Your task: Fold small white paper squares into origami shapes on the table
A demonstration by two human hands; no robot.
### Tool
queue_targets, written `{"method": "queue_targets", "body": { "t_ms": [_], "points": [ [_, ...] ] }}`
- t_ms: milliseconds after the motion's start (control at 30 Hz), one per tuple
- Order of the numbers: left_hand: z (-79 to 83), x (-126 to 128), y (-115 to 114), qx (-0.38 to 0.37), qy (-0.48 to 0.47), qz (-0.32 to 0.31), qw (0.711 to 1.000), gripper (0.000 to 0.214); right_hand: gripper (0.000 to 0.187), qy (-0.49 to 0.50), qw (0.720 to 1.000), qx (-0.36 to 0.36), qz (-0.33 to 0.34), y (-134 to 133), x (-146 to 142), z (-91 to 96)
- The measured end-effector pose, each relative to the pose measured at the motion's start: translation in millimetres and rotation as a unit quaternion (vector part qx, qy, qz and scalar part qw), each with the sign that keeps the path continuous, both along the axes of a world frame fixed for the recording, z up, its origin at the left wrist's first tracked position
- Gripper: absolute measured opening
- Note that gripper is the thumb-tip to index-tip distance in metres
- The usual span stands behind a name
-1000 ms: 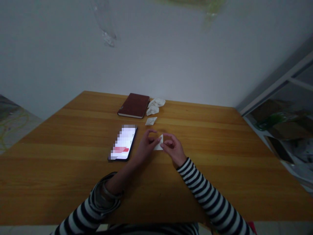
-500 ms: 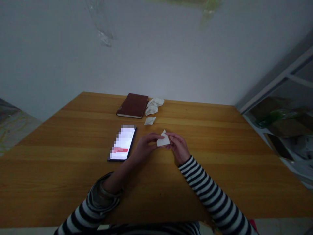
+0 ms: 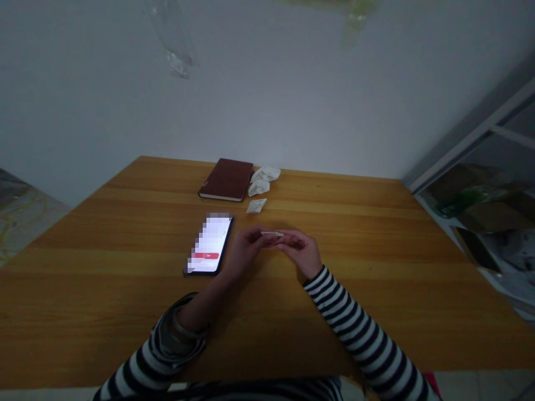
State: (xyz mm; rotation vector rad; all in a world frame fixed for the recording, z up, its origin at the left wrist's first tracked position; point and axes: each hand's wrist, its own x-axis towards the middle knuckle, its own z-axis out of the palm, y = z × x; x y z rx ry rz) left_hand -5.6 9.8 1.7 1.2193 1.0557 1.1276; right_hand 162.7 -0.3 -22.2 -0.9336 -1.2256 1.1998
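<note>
Closed lightly at the fingertips, the grip of the left hand (image 3: 246, 248) has hold of a small, thin white paper-like piece (image 3: 272, 234), with the thumb below and the fingers above. The right hand (image 3: 301, 252) is curled, its fingertips meeting the piece's right end; whether they pinch it or only steady it, I cannot tell. The piece sits between the two hands, nearly edge-on to the view, so only a pale sliver shows. Something so light probably needs fingertips rather than palms, and support from both sides should stop it flexing.

Beyond the hands on the yellow-brown wooden tabletop (image 3: 376, 312) lie several folded white paper-like pieces (image 3: 256, 206), the farther ones close beside a dark red-brown rectangular notebook (image 3: 228, 179). Lying there keeps them out of the wrists' way. Left of the hands, a black-edged phone with a lit screen (image 3: 211, 245) lies face up, likely so it can be glanced at while both hands are occupied.
</note>
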Motion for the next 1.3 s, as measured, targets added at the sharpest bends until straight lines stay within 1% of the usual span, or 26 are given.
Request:
{"method": "queue_targets", "body": {
  "t_ms": [100,167,267,333,400,467,600,667,767,900,1000,1067,1167,1300],
  "points": [
    [-2.7,4,-2,-0.012,-0.013,-0.022,1.000,0.029,0.019,0.008,0.999,-0.023,-0.040,1,-1,-3.4],
    [-2.2,6,-4,-0.012,-0.019,-0.023,0.999,0.028,0.019,0.020,0.998,-0.039,-0.049,0,-1,-4.7],
    [1.3,9,-7,0.003,-0.004,0.015,1.000,0.026,0.019,0.044,0.996,-0.044,-0.060,-2,-2,-3.4],
    [4.1,8,-9,0.020,0.024,0.046,0.998,0.025,0.018,0.052,0.995,-0.032,-0.076,-4,-3,0.0],
    [6.3,8,-10,0.030,0.047,0.063,0.996,0.024,0.018,0.046,0.995,-0.017,-0.090,-6,-3,4.5],
    [7.5,7,-12,0.028,0.050,0.069,0.996,0.026,0.020,0.039,0.995,-0.009,-0.095,-8,-3,8.8],
    [6.9,11,-13,-0.012,0.002,0.069,0.998,0.031,0.024,0.042,0.994,-0.014,-0.100,-10,-5,12.5],
    [5.5,15,-14,-0.037,-0.034,0.067,0.997,0.035,0.027,0.044,0.993,-0.023,-0.107,-10,-7,12.2],
    [2.7,19,-14,-0.059,-0.076,0.080,0.992,0.037,0.031,0.056,0.991,-0.041,-0.117,-11,-10,10.5],
    [-0.3,18,-11,-0.060,-0.072,0.094,0.991,0.040,0.037,0.094,0.986,-0.071,-0.120,-9,-13,7.4],
    [-1.4,16,-8,-0.049,-0.061,0.082,0.994,0.040,0.036,0.102,0.986,-0.074,-0.105,-8,-13,5.9],
    [-1.3,15,-7,-0.042,-0.059,0.085,0.994,0.038,0.035,0.107,0.987,-0.074,-0.093,-8,-13,5.5],
    [-0.4,16,-8,-0.043,-0.041,0.112,0.992,0.036,0.035,0.114,0.987,-0.073,-0.082,-9,-14,4.0],
    [-0.8,19,-10,-0.053,-0.012,0.144,0.988,0.035,0.034,0.112,0.987,-0.076,-0.087,-9,-17,-0.7]
  ]
}}
